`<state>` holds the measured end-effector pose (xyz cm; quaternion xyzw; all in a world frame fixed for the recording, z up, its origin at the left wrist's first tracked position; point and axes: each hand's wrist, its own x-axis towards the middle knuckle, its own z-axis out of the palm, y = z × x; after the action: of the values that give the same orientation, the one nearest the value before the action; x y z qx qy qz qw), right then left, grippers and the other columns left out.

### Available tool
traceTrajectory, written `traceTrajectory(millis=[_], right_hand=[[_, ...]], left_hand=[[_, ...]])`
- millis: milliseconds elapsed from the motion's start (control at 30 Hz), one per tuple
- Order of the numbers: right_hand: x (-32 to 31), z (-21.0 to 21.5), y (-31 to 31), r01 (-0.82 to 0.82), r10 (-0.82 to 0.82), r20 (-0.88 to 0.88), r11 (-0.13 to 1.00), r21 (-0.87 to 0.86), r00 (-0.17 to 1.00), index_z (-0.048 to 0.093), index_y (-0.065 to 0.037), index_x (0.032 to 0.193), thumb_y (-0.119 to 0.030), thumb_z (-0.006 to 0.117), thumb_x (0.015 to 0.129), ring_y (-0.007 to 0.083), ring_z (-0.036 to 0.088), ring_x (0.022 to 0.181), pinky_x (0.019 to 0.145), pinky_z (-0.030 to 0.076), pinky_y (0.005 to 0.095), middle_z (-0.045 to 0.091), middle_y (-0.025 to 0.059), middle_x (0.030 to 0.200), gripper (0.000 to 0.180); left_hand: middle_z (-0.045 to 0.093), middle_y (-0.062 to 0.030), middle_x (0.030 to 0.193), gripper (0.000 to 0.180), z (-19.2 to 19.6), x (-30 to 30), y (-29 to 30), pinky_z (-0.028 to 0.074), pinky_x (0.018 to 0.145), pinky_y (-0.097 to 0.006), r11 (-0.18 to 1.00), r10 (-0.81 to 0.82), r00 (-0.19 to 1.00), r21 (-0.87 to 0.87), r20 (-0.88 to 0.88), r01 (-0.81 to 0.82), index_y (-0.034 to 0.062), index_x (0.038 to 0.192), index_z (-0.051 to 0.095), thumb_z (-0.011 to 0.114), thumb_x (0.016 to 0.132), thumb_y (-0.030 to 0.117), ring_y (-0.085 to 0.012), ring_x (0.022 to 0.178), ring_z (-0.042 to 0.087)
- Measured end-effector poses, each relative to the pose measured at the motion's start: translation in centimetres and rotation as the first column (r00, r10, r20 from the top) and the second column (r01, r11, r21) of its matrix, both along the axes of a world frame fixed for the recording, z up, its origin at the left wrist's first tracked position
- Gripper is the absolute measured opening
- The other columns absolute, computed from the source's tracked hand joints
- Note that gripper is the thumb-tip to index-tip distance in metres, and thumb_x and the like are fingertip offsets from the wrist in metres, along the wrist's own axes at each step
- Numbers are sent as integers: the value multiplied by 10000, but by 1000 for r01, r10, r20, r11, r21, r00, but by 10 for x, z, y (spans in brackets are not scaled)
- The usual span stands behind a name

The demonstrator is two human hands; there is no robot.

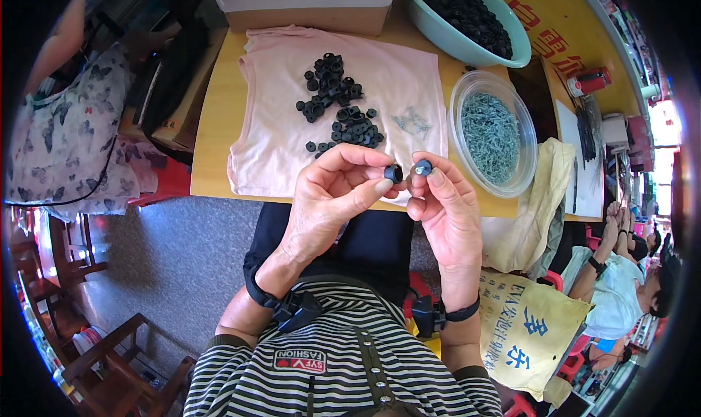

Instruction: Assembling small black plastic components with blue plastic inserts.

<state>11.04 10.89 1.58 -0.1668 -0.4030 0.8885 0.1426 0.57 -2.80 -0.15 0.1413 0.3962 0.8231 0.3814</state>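
My left hand (pixel 332 198) pinches a small black rubber ring (pixel 393 173) between thumb and forefinger, above the table's near edge. My right hand (pixel 447 207) holds a small grey metal clip (pixel 423 167) at its fingertips, right beside the ring and almost touching it. On a pink cloth (pixel 270 117) spread over the wooden table (pixel 212 125) lies a loose heap of black rings (pixel 337 103), and a few metal clips (pixel 413 121) lie to its right.
A clear plastic bowl (pixel 527 136) of grey metal clips stands at the right. A green basin (pixel 447 41) of black rings and a cardboard box (pixel 307 4) sit at the back. A person in a patterned dress is at the left, another person at the lower right. Wooden chairs (pixel 109 366) stand lower left.
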Motion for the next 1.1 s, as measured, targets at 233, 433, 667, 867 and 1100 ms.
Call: traceTrajectory(millis=[233,433,667,867,1100], right_hand=[[-1,16,-12,107,-146,40,859,502,988,595,28,1107,-102,597,907,101,609,837,662,518,235,644,82,977,238],[-3,18,-19,166,-212,-38,631,757,977,610,42,1046,-34,623,871,144,656,841,712,556,253,641,122,1013,191],[-4,19,-20,132,-225,-7,545,828,974,612,39,1044,-17,624,863,166,679,822,690,564,255,663,117,944,190],[-3,18,-20,95,-260,19,420,903,965,633,21,1027,5,665,819,176,674,781,658,549,264,668,129,916,211],[-3,14,-19,131,-222,-89,181,975,971,637,18,1078,32,630,827,200,655,796,709,529,277,668,143,957,252]], left_hand=[[628,-130,1041,212,-9,-1,1,528,871,-328,994,15,999,108,-45,-10,-29,1074,579,610,864,-20,-206,930,647],[639,-149,1035,222,-14,1,2,524,860,-332,989,23,999,149,-40,-17,-32,1081,580,618,865,2,-206,924,649],[627,-143,1049,215,-13,-1,5,531,858,-328,992,64,989,120,-132,-48,-33,1064,588,616,851,-34,-203,920,646],[583,-145,1108,226,-18,-1,4,530,892,-331,990,63,976,137,-210,-35,-34,1057,599,606,837,-80,-210,996,613],[586,-148,1109,210,-19,-2,4,527,889,-308,995,71,963,93,-259,-48,-40,1034,620,612,830,-88,-197,997,607]])
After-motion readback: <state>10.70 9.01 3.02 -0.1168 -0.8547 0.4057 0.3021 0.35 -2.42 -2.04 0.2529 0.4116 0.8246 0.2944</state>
